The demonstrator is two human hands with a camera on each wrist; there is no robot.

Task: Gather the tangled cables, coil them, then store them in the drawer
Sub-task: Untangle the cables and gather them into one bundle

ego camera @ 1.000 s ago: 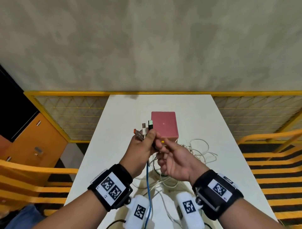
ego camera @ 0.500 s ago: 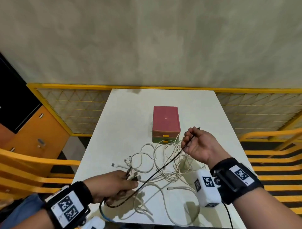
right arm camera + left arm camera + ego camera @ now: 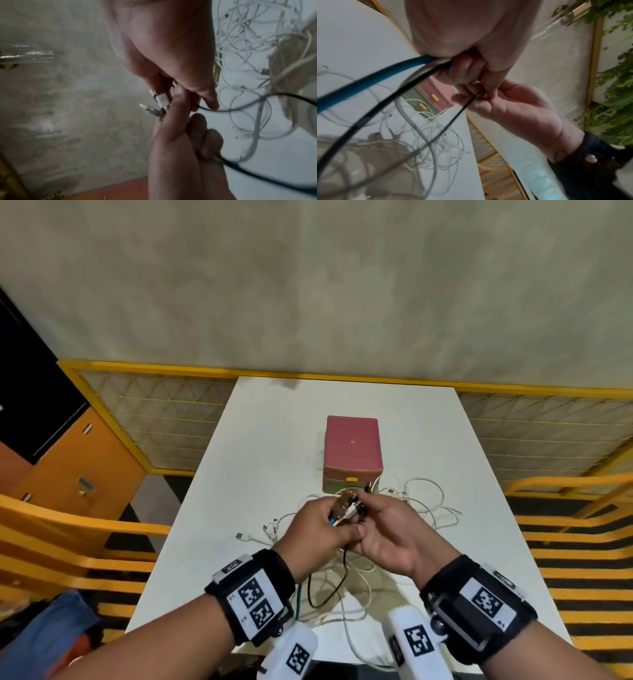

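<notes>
Near edge: two wrist bands (image 3: 255, 601) of black fabric, each carrying flat white printed square-pattern tags, are sitting on the forearms above the front of the surface (image 3: 260, 446).

Left hand (image 3: 318, 530): its fingers (image 3: 462, 70) are curling round a bundle of cable ends, holding a thick smooth blue cable (image 3: 368, 82), a white one and the black cable (image 3: 322, 594) together; plugs (image 3: 161, 100), white plastic and bare metal, are sticking out above the fist.

Right hand (image 3: 394, 534): its fingers (image 3: 208, 99) are pinching the thin black cable just beside the left hand, the two hands touching; the black cable is hanging below them in a loose loop.

Surface: white, smooth, matte and rectangular, carrying everything.

Loose cables (image 3: 424, 505): thin white cords are lying tangled in round loops under and beyond the hands, some with small white plugs, one flat plug (image 3: 241, 536) lying out to the left.

Drawer box (image 3: 352, 450): a small boxy unit with a dull red top and green front is standing just behind the tangle, its drawers with yellow handles (image 3: 351, 480) sitting closed.

Beyond: yellow metal railing (image 3: 154, 369) with wire mesh panels is bordering the surface; an orange cabinet (image 3: 75, 470) is standing far left; a rough, mottled grey wall (image 3: 308, 285) is filling the back.
</notes>
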